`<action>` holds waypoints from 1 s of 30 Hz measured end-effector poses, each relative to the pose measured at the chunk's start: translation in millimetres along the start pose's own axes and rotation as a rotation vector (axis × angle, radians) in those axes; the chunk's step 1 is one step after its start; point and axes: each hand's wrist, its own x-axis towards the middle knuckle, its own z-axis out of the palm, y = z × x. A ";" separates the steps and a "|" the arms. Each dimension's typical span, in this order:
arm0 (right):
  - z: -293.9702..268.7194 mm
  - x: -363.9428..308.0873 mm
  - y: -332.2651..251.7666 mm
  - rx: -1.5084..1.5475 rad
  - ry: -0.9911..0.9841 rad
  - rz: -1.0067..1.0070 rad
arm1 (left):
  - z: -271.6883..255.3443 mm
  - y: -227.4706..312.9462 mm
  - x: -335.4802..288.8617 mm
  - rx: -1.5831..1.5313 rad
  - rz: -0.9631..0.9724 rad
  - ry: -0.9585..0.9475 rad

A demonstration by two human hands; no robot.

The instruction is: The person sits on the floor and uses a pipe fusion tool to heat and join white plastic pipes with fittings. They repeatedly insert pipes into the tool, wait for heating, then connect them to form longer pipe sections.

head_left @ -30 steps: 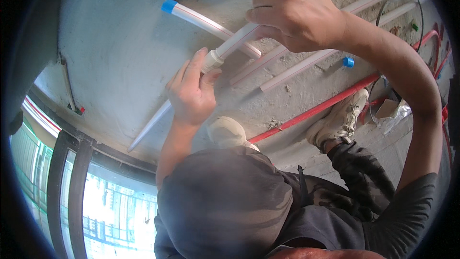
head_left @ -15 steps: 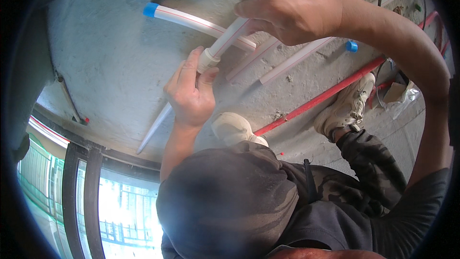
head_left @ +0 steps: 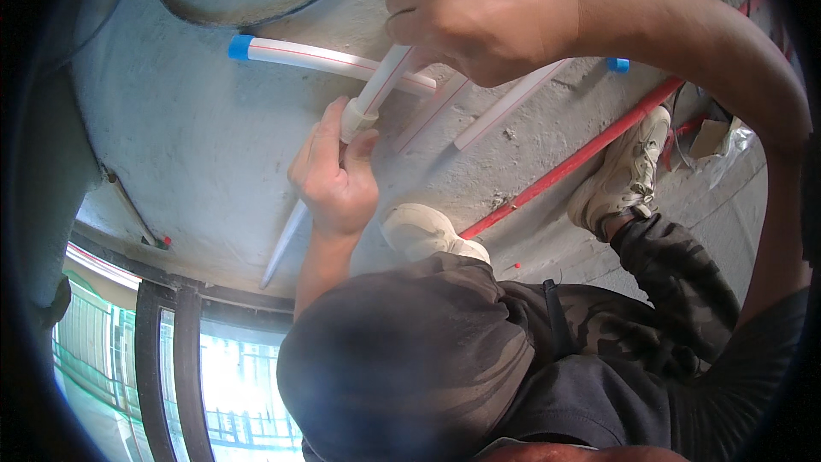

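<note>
My left hand is closed around a white pipe coupling, thumb on one side and fingers on the other. A white plastic pipe meets the coupling's upper end. My right hand wraps round this pipe higher up, hiding part of it. Below my left hand, a thin white length of pipe slants down to the left; whether it joins the coupling is hidden by the hand. Behind the held pipe lies another white pipe with a red stripe and a blue cap on its end.
More striped white pipes lie on the concrete floor. A loose blue cap sits near my right forearm. A red pipe runs between my shoes. A dark cable or hose curves at the top left; a window is lower left.
The view has shifted slightly, so the floor and pipes appear moved. Both hands keep their holds on the coupling and the pipe, sitting a little further left in the picture.
</note>
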 end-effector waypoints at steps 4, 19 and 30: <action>4.0 2.2 0.2 -0.025 0.035 -0.032 | 6.7 -5.1 0.9 -0.018 0.086 0.074; 11.8 2.4 -2.8 0.061 -0.065 -0.038 | 8.4 -5.2 -1.5 0.086 0.071 0.052; 26.2 137.4 -56.1 -0.116 -0.023 0.125 | 6.9 -4.4 3.9 0.234 0.106 0.113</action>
